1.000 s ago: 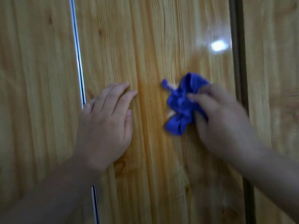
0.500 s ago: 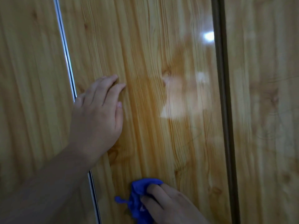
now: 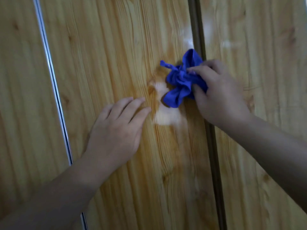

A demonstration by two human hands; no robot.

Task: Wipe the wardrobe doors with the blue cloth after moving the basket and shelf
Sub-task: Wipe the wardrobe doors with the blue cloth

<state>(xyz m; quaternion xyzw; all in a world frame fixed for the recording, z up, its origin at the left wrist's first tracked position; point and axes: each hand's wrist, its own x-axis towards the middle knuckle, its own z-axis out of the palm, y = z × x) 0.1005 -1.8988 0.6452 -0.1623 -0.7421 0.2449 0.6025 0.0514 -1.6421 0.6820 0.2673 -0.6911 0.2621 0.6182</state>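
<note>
A glossy wood-grain wardrobe door point(image 3: 116, 47) fills the head view. My right hand point(image 3: 219, 95) is shut on a crumpled blue cloth point(image 3: 181, 82) and presses it against the door's right side, just left of the dark vertical gap point(image 3: 197, 39). My left hand point(image 3: 116, 131) lies flat on the same door, fingers together, below and left of the cloth. The basket and the shelf are out of sight.
A thin metal strip point(image 3: 49, 68) runs down between this door and the panel to the left. Another wood-grain door point(image 3: 257, 55) stands right of the dark gap. Pale reflections shine on the door around the cloth.
My right hand has carried the cloth from low on the door back up to near the dark gap. My left hand stays flat on the door; the view has shifted.
</note>
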